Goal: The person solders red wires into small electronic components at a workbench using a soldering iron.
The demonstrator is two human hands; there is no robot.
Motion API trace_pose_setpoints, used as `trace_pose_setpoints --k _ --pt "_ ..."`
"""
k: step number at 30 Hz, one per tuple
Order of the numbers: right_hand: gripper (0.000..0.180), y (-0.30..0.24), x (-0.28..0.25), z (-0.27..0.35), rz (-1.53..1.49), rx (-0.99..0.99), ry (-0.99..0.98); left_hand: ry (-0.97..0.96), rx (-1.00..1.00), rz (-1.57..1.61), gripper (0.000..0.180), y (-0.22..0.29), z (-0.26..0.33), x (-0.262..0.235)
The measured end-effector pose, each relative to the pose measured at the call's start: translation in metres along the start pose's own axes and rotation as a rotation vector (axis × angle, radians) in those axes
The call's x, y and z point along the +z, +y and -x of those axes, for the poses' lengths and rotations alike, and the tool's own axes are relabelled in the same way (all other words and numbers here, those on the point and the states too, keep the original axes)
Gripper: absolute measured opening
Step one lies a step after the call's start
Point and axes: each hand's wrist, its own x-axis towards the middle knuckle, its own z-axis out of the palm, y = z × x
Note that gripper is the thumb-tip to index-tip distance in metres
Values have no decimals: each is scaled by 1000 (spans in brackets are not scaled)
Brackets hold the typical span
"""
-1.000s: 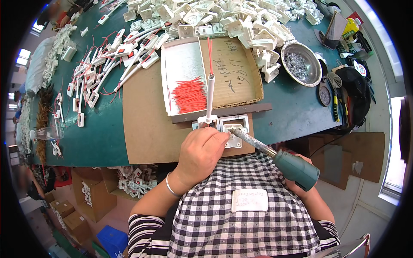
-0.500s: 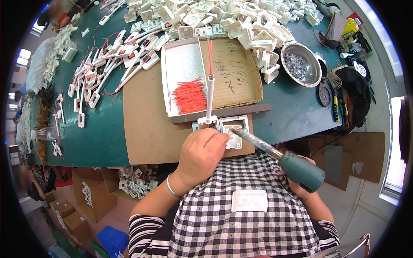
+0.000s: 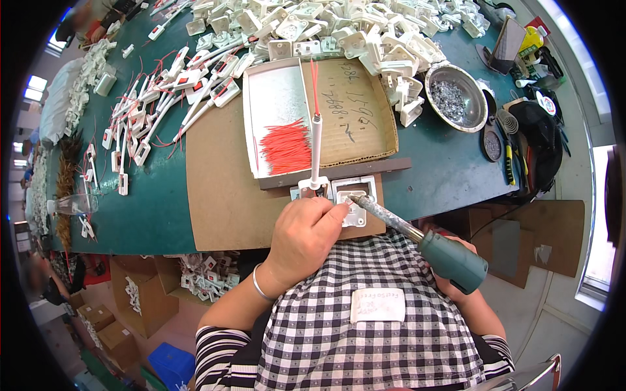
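My left hand (image 3: 304, 236) rests on a small white plastic part (image 3: 352, 199) at the near edge of a brown cardboard mat (image 3: 222, 195), fingers pinching something by the part. My right hand (image 3: 456, 287), mostly hidden behind the tool, grips a soldering iron (image 3: 430, 244) with a teal handle; its metal tip touches the white part. A white cable with red wire ends (image 3: 315, 140) runs away from the part over a shallow cardboard tray (image 3: 365, 111) that holds a bundle of short red wires (image 3: 285, 144).
A heap of white plastic housings (image 3: 326, 26) fills the far side of the green table (image 3: 450, 169). Wired white assemblies (image 3: 163, 91) lie at the left. A metal bowl of small parts (image 3: 455, 98) and dark tools (image 3: 521, 137) sit at the right. Cardboard boxes (image 3: 104, 326) stand below.
The soldering iron's handle has dropped slightly lower and to the right while its tip stays at the white part. My left hand has barely moved.
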Motion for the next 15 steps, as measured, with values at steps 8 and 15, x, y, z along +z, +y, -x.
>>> trace_pose_setpoints --k 8,15 --pt "30 -5 1 -7 79 -93 28 -34 30 -35 23 1 -1 -2" --pt "33 -15 -5 -14 30 -10 -101 -16 23 -28 21 1 -2 -1"
